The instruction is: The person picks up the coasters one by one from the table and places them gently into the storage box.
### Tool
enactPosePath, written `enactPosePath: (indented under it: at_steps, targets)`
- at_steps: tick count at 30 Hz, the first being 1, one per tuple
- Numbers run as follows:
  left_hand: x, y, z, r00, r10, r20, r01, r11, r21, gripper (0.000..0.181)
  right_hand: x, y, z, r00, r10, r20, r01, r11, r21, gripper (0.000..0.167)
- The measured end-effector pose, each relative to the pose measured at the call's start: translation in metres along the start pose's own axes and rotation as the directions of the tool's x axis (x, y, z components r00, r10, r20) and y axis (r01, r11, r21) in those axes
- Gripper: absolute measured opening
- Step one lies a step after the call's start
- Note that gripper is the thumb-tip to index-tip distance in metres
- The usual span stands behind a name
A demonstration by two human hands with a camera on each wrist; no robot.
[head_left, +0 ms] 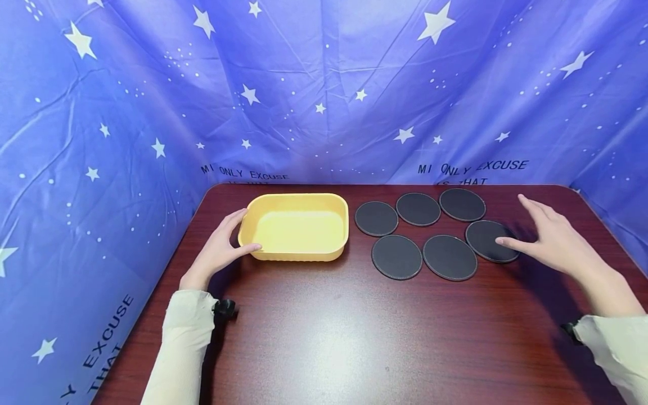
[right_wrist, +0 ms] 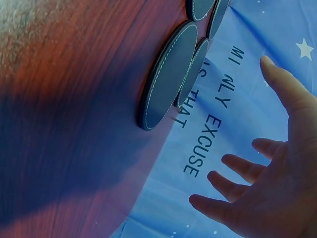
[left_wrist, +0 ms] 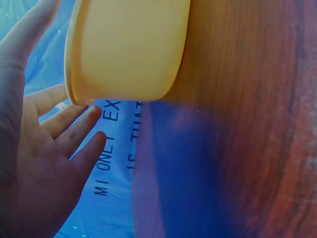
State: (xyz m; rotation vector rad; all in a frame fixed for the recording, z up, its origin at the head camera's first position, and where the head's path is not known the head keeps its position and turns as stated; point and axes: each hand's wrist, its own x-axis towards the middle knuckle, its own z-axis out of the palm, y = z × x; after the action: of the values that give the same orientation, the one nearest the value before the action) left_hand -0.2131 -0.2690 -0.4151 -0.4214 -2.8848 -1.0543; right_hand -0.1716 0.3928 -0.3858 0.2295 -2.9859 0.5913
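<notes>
A yellow rectangular bin (head_left: 293, 256) with rounded corners stands on the table, its inside facing up. At its left end is my left hand (head_left: 220, 244), thumb by the front corner and fingers by the far side; the left wrist view shows the fingers spread loosely beside the bin's rim, and whether they touch it I cannot tell. Several round black coasters (head_left: 397, 257) with pale stitched edges lie flat to the right of the bin. Over the rightmost coaster (head_left: 488, 242) hovers my right hand (head_left: 559, 242), fingers straight and apart, holding nothing.
Dark reddish wood forms the tabletop (head_left: 324, 326), with a bright glare patch near its middle. Blue curtains (head_left: 324, 112) with white stars and printed words hang behind and at both sides. Black wrist straps (head_left: 225, 309) show at the sleeve cuffs.
</notes>
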Motion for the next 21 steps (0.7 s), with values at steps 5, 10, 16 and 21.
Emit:
enactPosePath:
  at_steps: [5,10,16,21]
  targets:
    - [-0.002,-0.005,0.002,1.000,-0.009,0.000,0.009,0.999,-0.034,0.097,-0.002,0.004,0.002,1.000,0.010,0.002,-0.010,0.999,0.033,0.108]
    - [-0.002,-0.009,0.005,1.000,-0.015,-0.005,0.014,0.998,-0.055,0.097,-0.003,0.008,0.005,1.000,0.018,0.001,-0.018,0.998,0.059,0.107]
    - [-0.002,-0.010,0.007,1.000,-0.021,-0.009,0.020,0.997,-0.075,0.096,-0.006,0.010,0.006,0.999,0.040,0.006,-0.040,0.996,0.073,0.107]
    - [-0.001,-0.008,0.007,1.000,-0.025,-0.003,0.024,0.996,-0.081,0.096,-0.011,0.013,0.008,0.998,0.059,0.012,-0.060,0.995,0.074,0.109]
